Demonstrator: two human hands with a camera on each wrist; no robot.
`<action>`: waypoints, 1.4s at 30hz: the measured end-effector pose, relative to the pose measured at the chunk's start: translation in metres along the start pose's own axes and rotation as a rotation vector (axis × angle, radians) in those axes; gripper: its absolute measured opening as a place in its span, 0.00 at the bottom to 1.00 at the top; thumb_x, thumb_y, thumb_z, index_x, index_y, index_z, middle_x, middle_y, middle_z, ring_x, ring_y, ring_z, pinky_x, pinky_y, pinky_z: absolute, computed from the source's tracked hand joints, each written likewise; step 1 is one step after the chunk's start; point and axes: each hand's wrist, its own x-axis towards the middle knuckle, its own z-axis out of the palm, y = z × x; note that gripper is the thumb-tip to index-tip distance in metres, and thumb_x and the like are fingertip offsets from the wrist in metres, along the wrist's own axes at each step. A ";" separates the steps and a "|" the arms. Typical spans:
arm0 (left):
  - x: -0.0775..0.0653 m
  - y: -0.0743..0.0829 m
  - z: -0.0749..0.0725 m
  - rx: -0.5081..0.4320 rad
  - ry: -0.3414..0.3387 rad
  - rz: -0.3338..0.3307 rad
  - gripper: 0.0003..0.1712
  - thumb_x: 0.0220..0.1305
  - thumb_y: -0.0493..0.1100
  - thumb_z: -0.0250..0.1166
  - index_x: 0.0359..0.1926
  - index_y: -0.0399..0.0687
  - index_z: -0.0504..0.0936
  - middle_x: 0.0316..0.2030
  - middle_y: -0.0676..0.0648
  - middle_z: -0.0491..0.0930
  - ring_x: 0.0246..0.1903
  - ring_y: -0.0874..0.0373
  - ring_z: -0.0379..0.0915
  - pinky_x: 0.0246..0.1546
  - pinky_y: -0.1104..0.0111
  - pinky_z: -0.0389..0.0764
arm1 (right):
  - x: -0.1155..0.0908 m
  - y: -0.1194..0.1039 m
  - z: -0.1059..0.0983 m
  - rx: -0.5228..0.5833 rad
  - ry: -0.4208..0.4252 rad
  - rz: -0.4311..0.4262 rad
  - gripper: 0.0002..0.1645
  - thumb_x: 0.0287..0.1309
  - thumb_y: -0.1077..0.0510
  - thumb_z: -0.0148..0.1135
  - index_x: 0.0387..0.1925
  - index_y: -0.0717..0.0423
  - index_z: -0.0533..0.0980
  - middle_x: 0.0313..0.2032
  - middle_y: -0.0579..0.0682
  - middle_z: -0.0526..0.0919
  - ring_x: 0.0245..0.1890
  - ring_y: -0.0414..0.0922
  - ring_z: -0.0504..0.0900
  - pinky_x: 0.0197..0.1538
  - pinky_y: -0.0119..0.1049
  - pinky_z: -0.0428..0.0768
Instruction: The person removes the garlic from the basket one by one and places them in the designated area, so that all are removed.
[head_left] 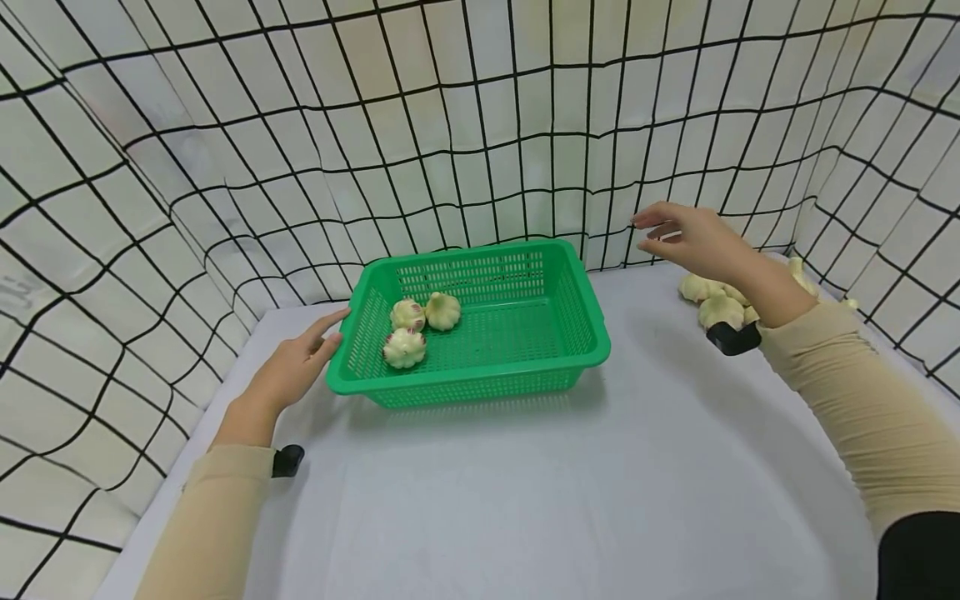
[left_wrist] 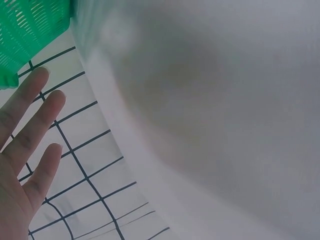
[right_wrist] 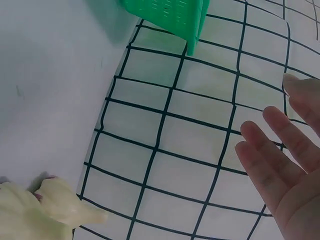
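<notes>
A green plastic basket [head_left: 468, 367] stands on the table with three garlic bulbs [head_left: 405, 347] grouped at its left end. My left hand [head_left: 288, 371] is at the basket's left rim, fingers extended, fingertips at or near the edge. In the left wrist view, the left hand's fingers [left_wrist: 42, 117] are spread and hold nothing. To the right of the basket, my right hand [head_left: 697, 237] is raised above the table, its fingers loosely bent around nothing. Below and behind the right forearm lies a pile of garlic bulbs [head_left: 722, 310], partly hidden by the arm; some [right_wrist: 60, 200] appear in the right wrist view.
A black grid net [head_left: 495, 125] over white walls encloses the back and both sides. The table [head_left: 480, 492] has a white cover. Black bands or devices [head_left: 735, 337] are worn at both wrists.
</notes>
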 end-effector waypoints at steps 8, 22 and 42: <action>0.002 -0.001 0.000 0.005 0.002 0.011 0.36 0.82 0.65 0.37 0.82 0.59 0.51 0.65 0.26 0.72 0.57 0.27 0.74 0.48 0.36 0.75 | 0.033 -0.018 0.006 -0.032 0.009 -0.055 0.21 0.74 0.61 0.60 0.63 0.64 0.74 0.61 0.63 0.78 0.60 0.62 0.78 0.58 0.57 0.77; 0.001 -0.002 0.000 -0.004 0.000 0.007 0.37 0.81 0.65 0.37 0.82 0.58 0.51 0.64 0.26 0.72 0.57 0.27 0.74 0.49 0.35 0.75 | 0.085 -0.054 0.041 0.014 -0.013 -0.076 0.21 0.75 0.59 0.59 0.64 0.63 0.74 0.63 0.60 0.78 0.62 0.57 0.77 0.62 0.52 0.76; 0.001 -0.003 0.002 -0.022 0.012 0.007 0.37 0.82 0.65 0.37 0.82 0.57 0.51 0.62 0.23 0.72 0.59 0.25 0.72 0.53 0.32 0.72 | 0.131 -0.087 0.122 0.034 -0.125 -0.186 0.21 0.75 0.59 0.59 0.65 0.61 0.74 0.61 0.60 0.80 0.61 0.55 0.78 0.64 0.48 0.74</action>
